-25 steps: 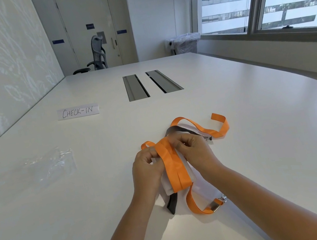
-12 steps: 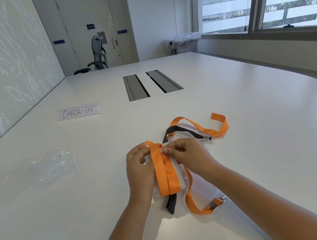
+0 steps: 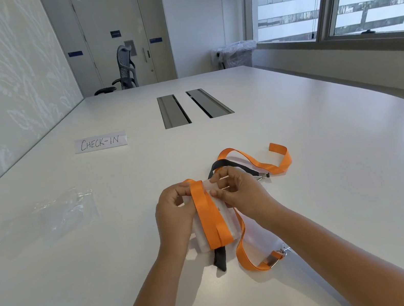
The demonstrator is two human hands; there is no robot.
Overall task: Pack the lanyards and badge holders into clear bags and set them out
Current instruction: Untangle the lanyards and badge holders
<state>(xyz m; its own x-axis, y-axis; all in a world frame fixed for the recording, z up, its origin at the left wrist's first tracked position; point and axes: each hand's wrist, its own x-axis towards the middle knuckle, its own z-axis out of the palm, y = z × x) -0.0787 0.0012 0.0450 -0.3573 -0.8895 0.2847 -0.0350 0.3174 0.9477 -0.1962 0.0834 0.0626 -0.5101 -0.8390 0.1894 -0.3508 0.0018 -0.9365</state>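
Both hands mid-bench: left hand (image 3: 174, 211) and right hand (image 3: 240, 194) each pinch the badge holder (image 3: 223, 220) with orange lanyard (image 3: 211, 221) wrapped round it. Nothing bagged yet, looks early. Clear bag (image 3: 53, 219) lies flat toward left edge. Second orange lanyard (image 3: 264, 163) and black lanyard (image 3: 220, 165) loose behind, CHECK-IN sign (image 3: 100, 142) further back

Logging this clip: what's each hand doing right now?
Left hand: grips the badge holder wrapped in orange lanyard.
Right hand: pinches its top edge.
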